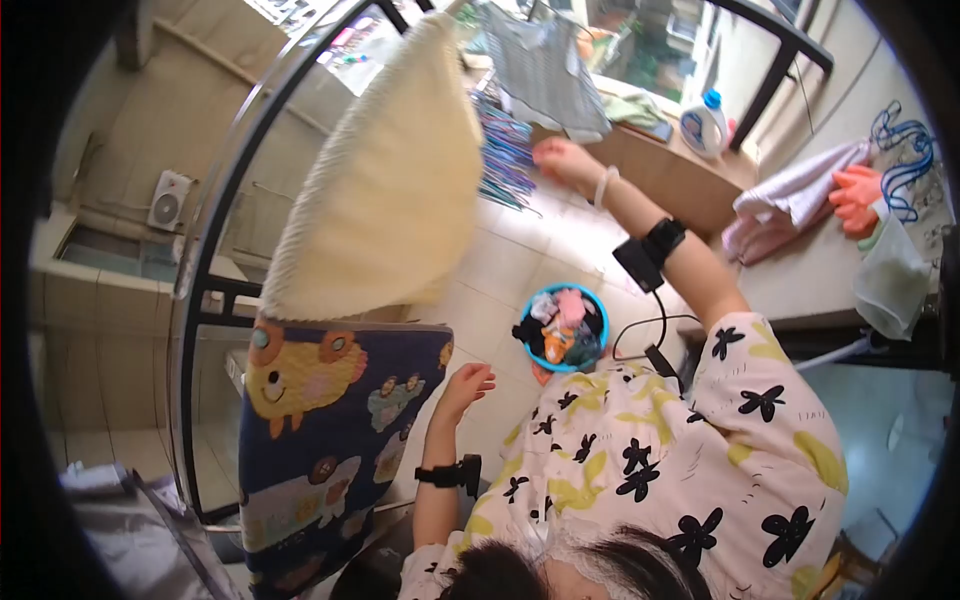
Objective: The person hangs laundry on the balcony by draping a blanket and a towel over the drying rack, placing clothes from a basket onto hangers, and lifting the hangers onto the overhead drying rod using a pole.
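My right hand [566, 164] is raised ahead, close to a bunch of coloured clothes hangers [506, 160]. Its fingers look bent and blurred, and I cannot make out anything in them. Low on the left, my left hand [470, 387] has loosely curved fingers and holds nothing. It is beside a dark blue cloth with cartoon animals [340, 430], apart from it as far as I can see. Above that cloth hangs a cream cloth with a ribbed edge [390, 190]. A blue basin [601, 346] of mixed small clothes [562, 325] stands on the floor between my arms.
A grey garment [545, 70] hangs by the window. A detergent bottle with a blue cap [704, 126] stands on the ledge. To the right are a pink cloth [790, 205], orange rubber gloves [856, 198] and blue cords [912, 150]. A dark railing [190, 330] runs along the left.
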### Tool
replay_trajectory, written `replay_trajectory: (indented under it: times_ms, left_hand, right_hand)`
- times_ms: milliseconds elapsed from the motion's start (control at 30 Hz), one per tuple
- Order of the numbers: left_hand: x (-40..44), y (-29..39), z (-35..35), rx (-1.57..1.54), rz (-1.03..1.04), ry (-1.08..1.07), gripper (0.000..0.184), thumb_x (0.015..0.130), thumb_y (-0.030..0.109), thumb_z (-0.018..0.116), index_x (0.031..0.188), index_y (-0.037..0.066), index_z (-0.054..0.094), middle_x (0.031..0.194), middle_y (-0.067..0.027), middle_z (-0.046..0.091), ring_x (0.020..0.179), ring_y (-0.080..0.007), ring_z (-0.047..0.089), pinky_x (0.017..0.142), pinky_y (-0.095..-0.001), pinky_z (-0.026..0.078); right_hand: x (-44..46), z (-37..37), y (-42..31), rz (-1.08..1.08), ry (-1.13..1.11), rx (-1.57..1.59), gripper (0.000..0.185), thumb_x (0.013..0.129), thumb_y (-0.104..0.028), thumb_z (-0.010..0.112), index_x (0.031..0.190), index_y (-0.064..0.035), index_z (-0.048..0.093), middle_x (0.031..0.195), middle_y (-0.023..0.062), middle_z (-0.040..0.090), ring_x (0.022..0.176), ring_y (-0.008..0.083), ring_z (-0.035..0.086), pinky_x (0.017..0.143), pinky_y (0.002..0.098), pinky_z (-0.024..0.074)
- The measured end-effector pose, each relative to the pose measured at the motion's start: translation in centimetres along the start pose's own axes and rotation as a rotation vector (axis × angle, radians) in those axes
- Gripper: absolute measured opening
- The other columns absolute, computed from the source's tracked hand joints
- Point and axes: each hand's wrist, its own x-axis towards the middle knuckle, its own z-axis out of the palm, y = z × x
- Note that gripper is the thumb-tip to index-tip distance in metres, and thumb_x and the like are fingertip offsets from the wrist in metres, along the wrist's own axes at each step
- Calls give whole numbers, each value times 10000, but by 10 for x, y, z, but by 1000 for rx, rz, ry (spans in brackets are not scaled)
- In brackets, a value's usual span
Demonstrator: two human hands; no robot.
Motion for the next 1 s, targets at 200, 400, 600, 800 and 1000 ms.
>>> replay_trajectory:
  times_ms: [200,400,600,800,1000]
  left_hand:
    - [116,-46,47,255,-287,-113,306,863,321,536,1034,69,560,910,-55,642,808,-145,618,690,-283,462]
    - [259,-101,94,505,-376,-216,281,836,298,549,946,42,582,756,-65,635,615,-149,609,534,-270,454]
    - [482,-222,165,672,-120,-248,261,834,235,530,794,-9,615,613,-74,616,539,-157,601,503,-326,473]
    - [684,-292,274,818,88,64,523,729,413,612,1074,21,591,964,-250,620,897,-355,616,706,-426,510]
    - [754,-298,272,1064,218,352,384,672,239,656,947,-21,591,903,-200,623,839,-311,610,761,-373,482]
  right_hand:
    - [-100,-44,207,598,301,329,142,818,-210,573,925,-117,570,821,18,587,704,135,571,614,312,462]
    - [-192,-46,350,811,489,613,156,844,-216,559,937,-90,562,824,45,615,704,147,578,613,284,481]
    - [-227,-18,519,945,724,786,152,857,-207,551,932,-75,560,813,58,616,666,157,586,592,285,489]
    - [-241,4,638,998,797,855,167,873,-184,534,973,-55,565,825,72,620,678,165,596,608,287,497]
    - [-246,20,648,1035,839,1082,185,879,-177,529,1008,-48,558,878,83,616,751,174,592,708,313,495]
